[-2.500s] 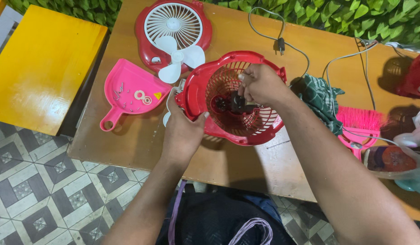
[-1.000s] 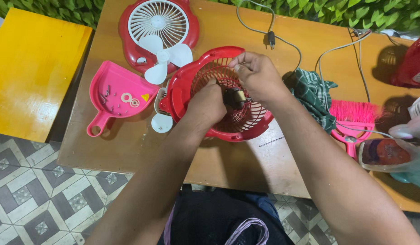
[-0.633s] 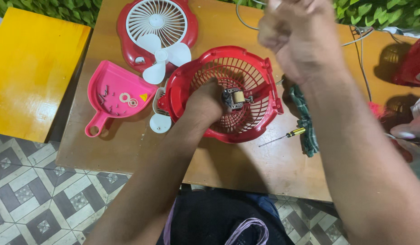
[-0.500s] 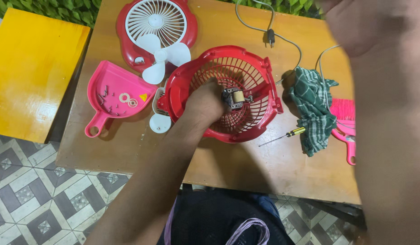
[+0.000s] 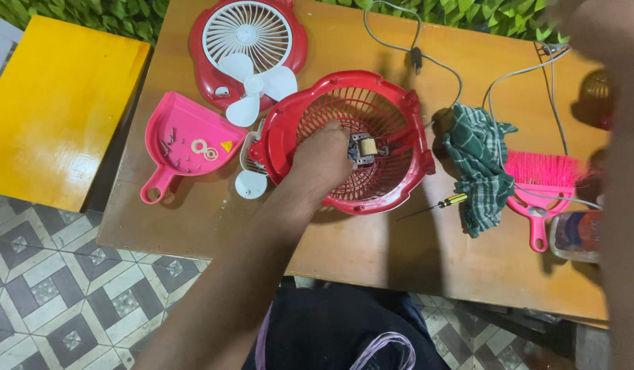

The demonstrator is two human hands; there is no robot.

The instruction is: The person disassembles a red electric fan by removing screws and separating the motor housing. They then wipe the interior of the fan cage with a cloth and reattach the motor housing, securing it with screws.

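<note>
A red fan housing (image 5: 406, 175) with a basket-like grille lies on the wooden table (image 5: 358, 253). A small metal motor (image 5: 364, 146) sits at its centre. My left hand (image 5: 322, 156) reaches inside the housing, fingers curled down against the motor's left side. My right hand (image 5: 586, 29) is a raised blur at the top right, close to the camera. Its forearm fills the right edge, and its fingers cannot be made out. A yellow-handled screwdriver (image 5: 446, 202) lies on the table right of the housing.
A red front cover with a white grille (image 5: 248, 38) and a white fan blade (image 5: 252, 88) lie behind the housing. A pink dustpan (image 5: 183, 140) holds small screws and washers. Right of the housing are a green checked cloth (image 5: 481, 161), a pink brush (image 5: 540, 181) and grey cables (image 5: 416, 51). A yellow bench (image 5: 53, 103) stands at the left.
My right hand has left the motor and risen toward the camera at the right. My left hand has moved from the housing's rim to its centre. The screwdriver now lies uncovered on the table.
</note>
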